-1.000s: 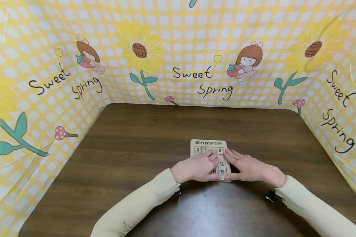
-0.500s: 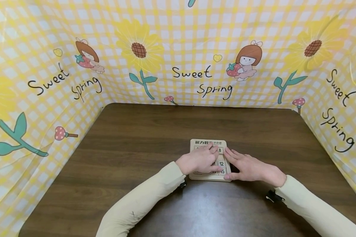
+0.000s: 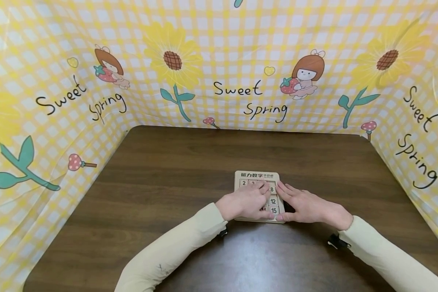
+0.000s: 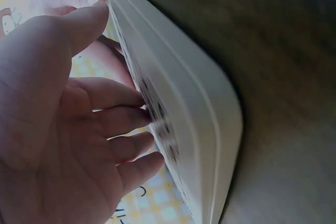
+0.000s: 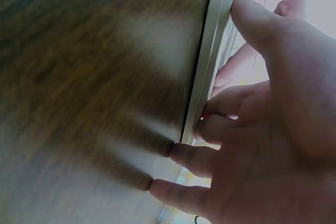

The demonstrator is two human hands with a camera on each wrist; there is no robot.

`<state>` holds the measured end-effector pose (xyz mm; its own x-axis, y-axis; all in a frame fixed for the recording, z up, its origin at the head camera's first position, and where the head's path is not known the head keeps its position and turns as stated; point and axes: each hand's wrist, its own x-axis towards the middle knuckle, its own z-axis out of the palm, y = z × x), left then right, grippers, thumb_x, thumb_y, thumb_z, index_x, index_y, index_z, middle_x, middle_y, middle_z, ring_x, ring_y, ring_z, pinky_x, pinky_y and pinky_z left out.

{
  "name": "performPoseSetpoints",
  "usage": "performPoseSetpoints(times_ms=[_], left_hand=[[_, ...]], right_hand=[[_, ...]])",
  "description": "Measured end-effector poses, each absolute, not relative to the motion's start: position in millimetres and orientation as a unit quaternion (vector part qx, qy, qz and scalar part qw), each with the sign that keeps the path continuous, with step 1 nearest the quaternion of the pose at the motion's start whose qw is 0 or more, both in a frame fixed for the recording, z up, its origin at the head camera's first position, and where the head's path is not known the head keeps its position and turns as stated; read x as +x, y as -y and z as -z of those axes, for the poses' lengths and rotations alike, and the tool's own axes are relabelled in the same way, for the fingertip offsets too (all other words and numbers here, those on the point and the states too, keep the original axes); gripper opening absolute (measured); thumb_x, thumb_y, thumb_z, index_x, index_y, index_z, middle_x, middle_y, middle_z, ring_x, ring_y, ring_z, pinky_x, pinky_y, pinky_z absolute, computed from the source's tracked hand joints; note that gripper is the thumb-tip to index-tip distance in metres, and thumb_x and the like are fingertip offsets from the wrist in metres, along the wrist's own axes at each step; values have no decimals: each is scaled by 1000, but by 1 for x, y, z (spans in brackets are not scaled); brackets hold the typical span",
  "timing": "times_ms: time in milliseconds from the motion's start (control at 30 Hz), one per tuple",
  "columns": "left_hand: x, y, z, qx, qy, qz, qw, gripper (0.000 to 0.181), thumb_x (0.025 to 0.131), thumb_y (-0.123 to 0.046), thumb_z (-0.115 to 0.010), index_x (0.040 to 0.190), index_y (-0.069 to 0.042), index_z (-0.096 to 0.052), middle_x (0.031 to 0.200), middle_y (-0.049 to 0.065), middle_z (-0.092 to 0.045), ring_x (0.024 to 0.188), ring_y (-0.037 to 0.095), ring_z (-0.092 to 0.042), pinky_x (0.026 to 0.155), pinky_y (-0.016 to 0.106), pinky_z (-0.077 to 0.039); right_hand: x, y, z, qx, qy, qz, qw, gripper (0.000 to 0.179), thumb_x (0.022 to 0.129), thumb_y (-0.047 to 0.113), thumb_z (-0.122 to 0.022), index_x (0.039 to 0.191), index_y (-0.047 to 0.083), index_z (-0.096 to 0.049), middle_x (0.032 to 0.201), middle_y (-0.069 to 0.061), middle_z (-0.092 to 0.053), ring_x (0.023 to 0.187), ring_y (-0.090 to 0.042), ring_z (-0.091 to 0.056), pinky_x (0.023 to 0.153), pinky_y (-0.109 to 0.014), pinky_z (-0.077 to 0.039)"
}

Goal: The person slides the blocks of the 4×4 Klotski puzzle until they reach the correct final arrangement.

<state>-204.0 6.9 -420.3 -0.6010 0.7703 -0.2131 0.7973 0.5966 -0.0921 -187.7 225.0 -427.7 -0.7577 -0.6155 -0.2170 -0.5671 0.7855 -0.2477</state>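
A wooden number slide puzzle (image 3: 238, 175), with a pale frame and square numbered tiles, lies flat on the table. My left hand (image 3: 245, 202) stretches over it, hiding much of the middle and left tiles. In the left wrist view, the fingertips of the left hand (image 4: 79, 135) meet the tile face of the puzzle (image 4: 202, 114). Beside them sits the 8 tile (image 3: 272, 189), with a gap above it in the right column. My right hand (image 3: 308, 206) rests along the right side, its thumb on the near right corner. In the right wrist view, two of its fingers (image 5: 197, 159) touch the table.
The dark wood-grain table (image 3: 175, 154) extends around the puzzle on all sides. A yellow checked cloth (image 3: 237, 48) with flowers and lettering rises along its back and sides. A small black device (image 3: 337, 242) shows at the right wrist.
My left hand reached forward over the printed title, then drew back towards me. The 8 tile has slid nearer, leaving a gap above it. The right hand stays in place.
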Motion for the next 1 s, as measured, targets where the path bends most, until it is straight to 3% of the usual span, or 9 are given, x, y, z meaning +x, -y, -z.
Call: performPoseSetpoints(times_ms=[400,633,1000], left_hand=[[-191,-4,421,442,-891,75,76,79,97,-65,-39,148,-5,-41,158,13,-35,150,29,-26,122,37,-25],[-206,6,414,417,-902,54,94,72,101,-58,-35,152,-8,-35,161,10,-29,151,30,-22,123,36,-22],[-218,9,414,386,-911,90,110,74,99,-61,-36,152,-9,-36,162,9,-28,152,29,-21,123,35,-22]], right_hand=[[-188,-226,428,-313,-934,87,149,95,91,65,-53,154,0,-24,162,-19,-20,148,-41,-24,106,-66,-34],[-188,-225,428,-316,-934,84,143,96,90,65,-54,154,0,-25,162,-20,-21,147,-43,-26,105,-65,-36],[-188,-226,428,-314,-934,83,146,96,90,66,-53,154,1,-24,162,-21,-20,147,-43,-26,106,-66,-36]])
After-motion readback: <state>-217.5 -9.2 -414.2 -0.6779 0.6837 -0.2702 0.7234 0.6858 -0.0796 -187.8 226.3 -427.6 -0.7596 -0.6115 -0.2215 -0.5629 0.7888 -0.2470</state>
